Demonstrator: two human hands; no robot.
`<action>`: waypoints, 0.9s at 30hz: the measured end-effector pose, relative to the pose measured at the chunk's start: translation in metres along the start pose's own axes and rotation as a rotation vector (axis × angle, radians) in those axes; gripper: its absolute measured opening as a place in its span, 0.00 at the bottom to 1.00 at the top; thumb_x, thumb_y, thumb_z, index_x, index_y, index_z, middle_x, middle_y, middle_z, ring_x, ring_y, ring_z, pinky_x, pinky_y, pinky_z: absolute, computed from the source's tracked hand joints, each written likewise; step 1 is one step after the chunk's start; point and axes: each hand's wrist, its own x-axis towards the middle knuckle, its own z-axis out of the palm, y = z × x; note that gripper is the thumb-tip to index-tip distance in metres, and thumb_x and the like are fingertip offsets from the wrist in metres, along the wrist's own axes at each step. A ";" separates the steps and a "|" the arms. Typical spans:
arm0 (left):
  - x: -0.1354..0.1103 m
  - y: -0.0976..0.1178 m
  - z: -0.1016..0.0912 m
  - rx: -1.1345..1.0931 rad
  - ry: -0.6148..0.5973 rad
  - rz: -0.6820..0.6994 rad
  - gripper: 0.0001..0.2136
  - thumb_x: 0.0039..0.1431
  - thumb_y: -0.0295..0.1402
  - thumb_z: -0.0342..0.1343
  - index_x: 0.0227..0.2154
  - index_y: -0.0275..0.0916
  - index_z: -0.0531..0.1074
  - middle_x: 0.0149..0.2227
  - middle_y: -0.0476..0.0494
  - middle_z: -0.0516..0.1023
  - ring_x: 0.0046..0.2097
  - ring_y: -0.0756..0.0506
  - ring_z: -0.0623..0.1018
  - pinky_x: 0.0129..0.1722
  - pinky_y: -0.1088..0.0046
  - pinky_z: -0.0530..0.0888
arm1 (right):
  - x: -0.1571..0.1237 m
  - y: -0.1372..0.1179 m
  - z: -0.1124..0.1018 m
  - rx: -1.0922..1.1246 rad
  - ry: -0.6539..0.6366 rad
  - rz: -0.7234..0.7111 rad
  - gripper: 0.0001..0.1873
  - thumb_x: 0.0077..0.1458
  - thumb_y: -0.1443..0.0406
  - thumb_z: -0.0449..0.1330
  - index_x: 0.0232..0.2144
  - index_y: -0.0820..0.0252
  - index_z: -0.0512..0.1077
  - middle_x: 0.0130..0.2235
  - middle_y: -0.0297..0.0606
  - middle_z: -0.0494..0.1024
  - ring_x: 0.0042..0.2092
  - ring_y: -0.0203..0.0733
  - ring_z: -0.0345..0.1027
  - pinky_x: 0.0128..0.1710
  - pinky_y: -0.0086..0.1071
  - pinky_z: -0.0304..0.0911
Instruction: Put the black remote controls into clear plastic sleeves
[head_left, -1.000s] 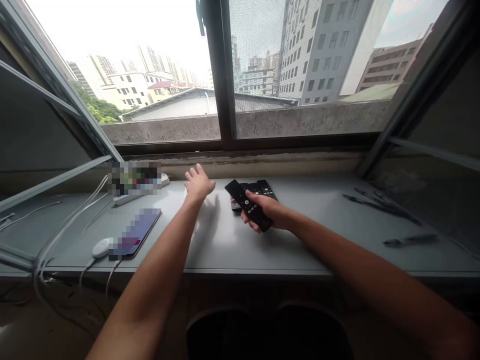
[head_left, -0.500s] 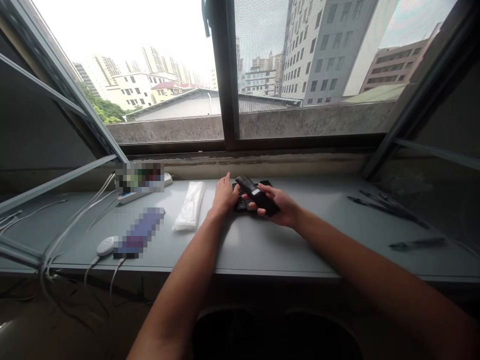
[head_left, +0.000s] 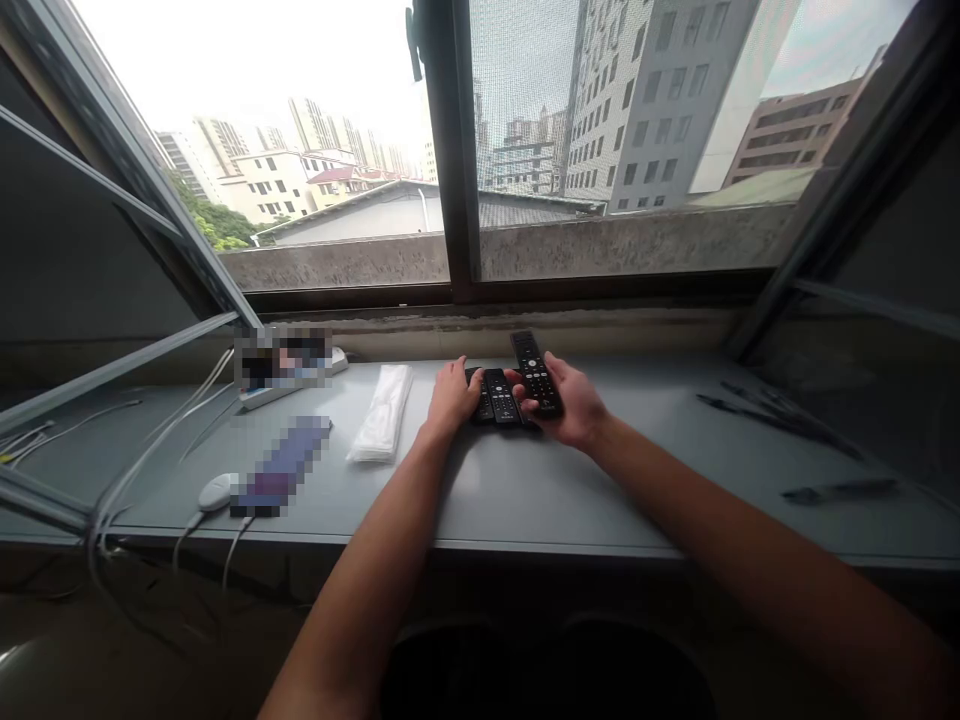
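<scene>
On a grey window ledge point(head_left: 525, 490) lie black remote controls. My right hand point(head_left: 574, 405) is closed round one black remote point(head_left: 534, 372), buttons up, its far end pointing at the window. My left hand point(head_left: 452, 398) rests with curled fingers on two more black remotes point(head_left: 495, 397) lying side by side on the ledge, just left of the held one. A flat clear plastic bag point(head_left: 382, 425) lies to the left of my left hand.
Further left lie a phone point(head_left: 281, 466), a white round charger point(head_left: 215, 491) with white cables, and a power strip point(head_left: 289, 375) by the wall. Dark pens point(head_left: 765, 410) lie at the right. An open window frame point(head_left: 112, 370) juts in on the left.
My left hand left the plastic bag and came right onto the remotes on the ledge. My right hand turned its remote over to buttons up and moved it toward the window.
</scene>
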 end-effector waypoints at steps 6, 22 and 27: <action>-0.002 0.002 0.000 0.010 0.015 0.010 0.28 0.77 0.45 0.49 0.70 0.31 0.68 0.68 0.24 0.72 0.72 0.31 0.69 0.72 0.54 0.64 | 0.001 0.004 -0.004 -0.039 -0.110 0.048 0.16 0.76 0.56 0.54 0.51 0.60 0.75 0.31 0.36 0.75 0.25 0.37 0.65 0.18 0.28 0.66; -0.003 0.011 -0.003 -0.047 0.041 -0.023 0.23 0.76 0.41 0.52 0.64 0.31 0.75 0.63 0.25 0.77 0.67 0.33 0.74 0.69 0.56 0.68 | 0.002 0.007 -0.007 -0.019 -0.172 0.146 0.18 0.75 0.60 0.48 0.53 0.62 0.74 0.34 0.41 0.77 0.24 0.38 0.62 0.13 0.25 0.58; -0.003 0.019 -0.010 -0.158 0.165 0.043 0.16 0.76 0.36 0.52 0.57 0.38 0.80 0.57 0.34 0.82 0.62 0.38 0.79 0.67 0.60 0.72 | -0.002 0.007 -0.003 -0.078 -0.185 0.126 0.15 0.71 0.59 0.57 0.50 0.63 0.77 0.33 0.39 0.76 0.27 0.38 0.66 0.18 0.27 0.65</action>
